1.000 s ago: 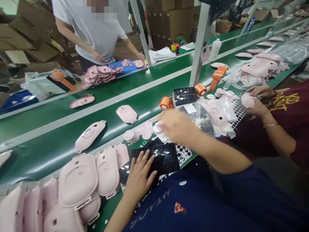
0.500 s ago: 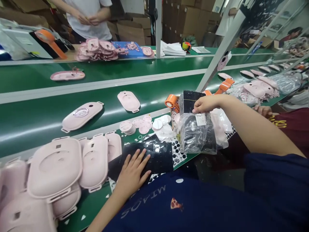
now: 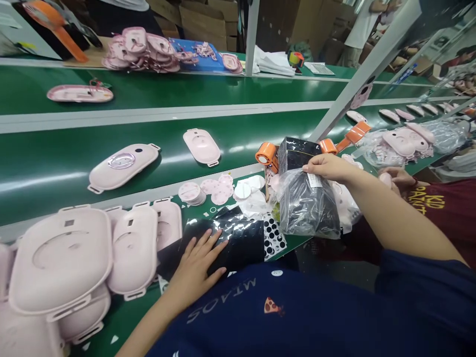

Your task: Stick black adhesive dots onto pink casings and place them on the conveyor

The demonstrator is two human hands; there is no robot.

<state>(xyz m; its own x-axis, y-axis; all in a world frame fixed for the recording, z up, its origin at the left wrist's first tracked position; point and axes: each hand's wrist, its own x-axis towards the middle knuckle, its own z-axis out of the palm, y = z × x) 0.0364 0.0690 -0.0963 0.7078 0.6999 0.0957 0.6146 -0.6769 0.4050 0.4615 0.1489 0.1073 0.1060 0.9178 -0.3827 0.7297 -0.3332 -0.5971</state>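
Note:
My left hand (image 3: 203,258) lies flat, fingers spread, on glossy black sheets (image 3: 241,243) at the front edge of the green bench. Pinched in my right hand (image 3: 329,167) is the upper edge of a clear plastic bag (image 3: 308,208), near its white label. A stack of black sheets (image 3: 299,151) sticks out of the bag's top. Beneath and beside the loose sheets shows a white sheet with black dots (image 3: 274,235). Round pink stickers (image 3: 222,188) and white discs (image 3: 248,188) lie just behind them.
Large pink plastic shells (image 3: 63,258) are piled at the left. More shells, one a long pink cover (image 3: 124,167), lie on the green conveyor (image 3: 163,163). Orange tape dispensers (image 3: 267,154) stand behind the bag. A slanted metal post (image 3: 364,74) rises behind them. A co-worker's hands (image 3: 396,179) are at the right.
My right hand has shifted from the black stack to the bag's edge, and the bag's label has turned partly away. My left hand stays on the sheets. The view has tilted down slightly.

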